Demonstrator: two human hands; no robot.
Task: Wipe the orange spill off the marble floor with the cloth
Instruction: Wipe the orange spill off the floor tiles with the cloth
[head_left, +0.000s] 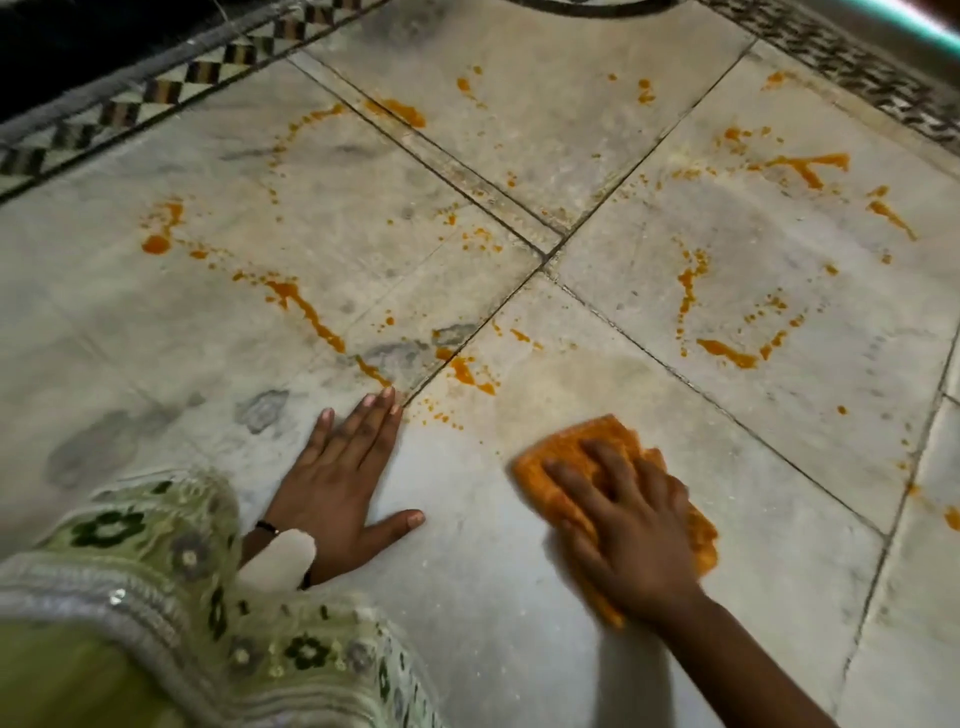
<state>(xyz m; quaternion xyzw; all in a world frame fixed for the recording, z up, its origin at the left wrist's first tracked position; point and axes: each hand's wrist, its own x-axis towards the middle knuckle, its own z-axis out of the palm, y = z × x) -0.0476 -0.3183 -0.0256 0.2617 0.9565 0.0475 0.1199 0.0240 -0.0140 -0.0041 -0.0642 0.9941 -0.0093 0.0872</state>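
Right hand (618, 512) blurred, fingers spread flat pressing cloth (582, 441), partly hidden beneath; left hand (340, 480) flat, open on marble floor (467, 597), orange spill (311, 312) beyond

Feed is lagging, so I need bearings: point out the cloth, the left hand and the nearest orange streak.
cloth (587, 441): head view, far edge beyond the fingers.
left hand (337, 483): head view, back of the hand.
orange streak (470, 371): head view, its thick middle.

Nothing stands on the pale grey-veined marble floor (519, 597) ahead of the hands, only flat orange spill streaks and drops (306, 312). The left hand (343, 483), pressed flat, blocks sideways passage; a dark patterned tile border (156, 93) bounds the far edge.
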